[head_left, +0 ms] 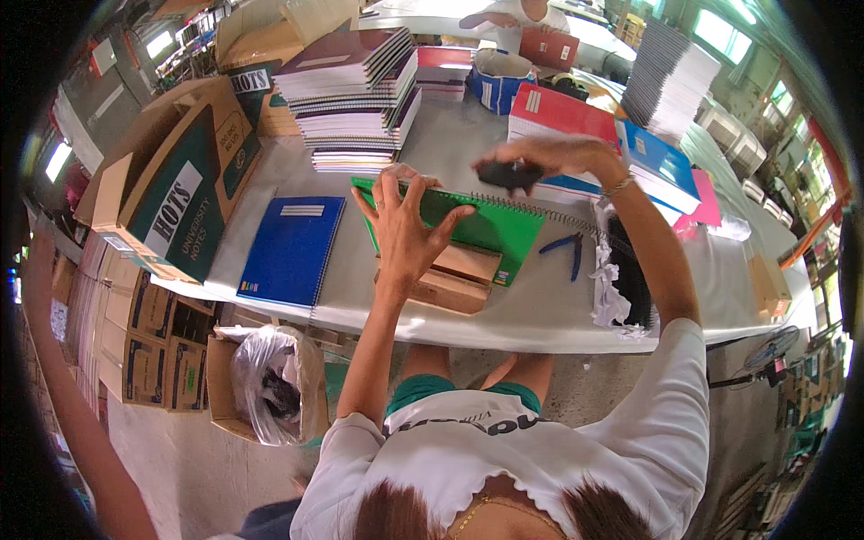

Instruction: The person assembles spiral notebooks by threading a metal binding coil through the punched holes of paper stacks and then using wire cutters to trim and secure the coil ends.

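A green notebook leans on a wooden block in front of me, its punched edge uppermost. My left hand grips it by that top edge, thumb on the cover and fingers reaching over. A wire coil runs along part of the edge, and its loose end sticks out to the right. Above that end, my right hand is closed on a dark, rounded object, too blurred to name. Blue-handled pliers lie on the table right of the notebook.
A blue spiral notebook lies to the left, near an opened carton. Tall notebook stacks stand behind; red and blue ones lie at right. Beside the pliers, a dark container has torn paper along it. Another person sits opposite.
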`<state>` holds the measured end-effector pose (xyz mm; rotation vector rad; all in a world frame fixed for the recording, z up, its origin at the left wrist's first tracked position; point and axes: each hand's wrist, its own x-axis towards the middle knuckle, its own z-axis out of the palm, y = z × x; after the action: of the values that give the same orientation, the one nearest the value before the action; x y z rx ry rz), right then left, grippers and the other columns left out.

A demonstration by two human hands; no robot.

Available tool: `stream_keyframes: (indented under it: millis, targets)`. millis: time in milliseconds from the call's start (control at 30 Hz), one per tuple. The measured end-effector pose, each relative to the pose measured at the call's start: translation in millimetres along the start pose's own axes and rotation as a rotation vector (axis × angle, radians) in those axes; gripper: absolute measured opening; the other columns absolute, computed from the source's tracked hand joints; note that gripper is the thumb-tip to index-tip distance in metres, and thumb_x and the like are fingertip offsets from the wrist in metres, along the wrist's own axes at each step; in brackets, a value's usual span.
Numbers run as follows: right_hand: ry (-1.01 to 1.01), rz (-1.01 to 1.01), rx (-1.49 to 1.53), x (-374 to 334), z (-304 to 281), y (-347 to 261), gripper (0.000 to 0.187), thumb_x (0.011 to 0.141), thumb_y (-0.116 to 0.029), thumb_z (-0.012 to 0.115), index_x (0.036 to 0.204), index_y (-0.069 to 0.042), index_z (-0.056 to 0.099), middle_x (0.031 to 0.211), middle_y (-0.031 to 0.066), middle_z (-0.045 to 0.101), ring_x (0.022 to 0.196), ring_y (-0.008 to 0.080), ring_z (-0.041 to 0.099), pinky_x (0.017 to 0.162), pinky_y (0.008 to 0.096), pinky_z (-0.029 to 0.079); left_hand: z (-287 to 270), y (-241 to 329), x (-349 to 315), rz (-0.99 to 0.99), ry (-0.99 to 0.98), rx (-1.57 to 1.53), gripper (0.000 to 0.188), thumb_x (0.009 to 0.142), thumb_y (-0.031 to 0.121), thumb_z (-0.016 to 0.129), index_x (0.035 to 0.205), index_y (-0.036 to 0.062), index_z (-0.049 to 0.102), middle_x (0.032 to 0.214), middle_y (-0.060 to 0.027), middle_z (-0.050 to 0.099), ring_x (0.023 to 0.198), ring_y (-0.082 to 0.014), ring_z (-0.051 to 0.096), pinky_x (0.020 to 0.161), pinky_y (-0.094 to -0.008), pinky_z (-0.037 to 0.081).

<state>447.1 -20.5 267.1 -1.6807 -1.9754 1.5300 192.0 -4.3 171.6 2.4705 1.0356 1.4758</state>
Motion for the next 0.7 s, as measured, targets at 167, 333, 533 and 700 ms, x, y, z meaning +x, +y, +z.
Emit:
stream_keyframes:
  millis: [167,333,533,700]
  targets:
    - [-0.036,0.127,-0.350,-1,17,-4,0.050,0.093,-0.038,0.057,0.131,-0.004,0.054,0.108,0.0073,0.061,0.077,0.0179,0.061,0.071,0.0309,0.057,7,15,5,0.091,-0.013,0.012,0.058,0.075,0.059,0.070,0.109,0.0129,0.061,0.117,-0.0081,0.046,0.123,-0.0315,0.040,0.108,-0.0670,0.007]
    - [0.041,-0.195,0.333,-23,9,-23,0.056,0.095,-0.049,0.048,0.124,-0.002,0.058,0.103,0.0068,0.063,0.084,0.0120,0.062,0.060,0.0248,0.054,-6,7,7,0.071,-0.057,0.066,0.052,0.079,0.055,0.068,0.107,0.0127,0.061,0.108,-0.0079,0.049,0.118,-0.0327,0.042,0.107,-0.0677,0.009]
    - [-0.033,0.070,-0.415,22,7,33,0.050,0.097,-0.043,0.050,0.125,-0.002,0.058,0.096,0.0084,0.062,0.075,0.0149,0.062,0.058,0.0290,0.055,-5,10,7,0.104,-0.063,0.046,0.046,0.080,0.050,0.070,0.104,0.0122,0.062,0.102,-0.0057,0.050,0.111,-0.0312,0.045,0.108,-0.0665,0.010]
    - [-0.044,-0.116,-0.027,-5,16,-22,0.047,0.096,-0.044,0.049,0.128,-0.010,0.059,0.100,0.0088,0.065,0.078,0.0145,0.065,0.062,0.0292,0.056,-11,8,4,0.079,-0.058,0.022,0.045,0.078,0.049,0.071,0.104,0.0136,0.062,0.100,-0.0039,0.051,0.110,-0.0295,0.046,0.107,-0.0653,0.012]
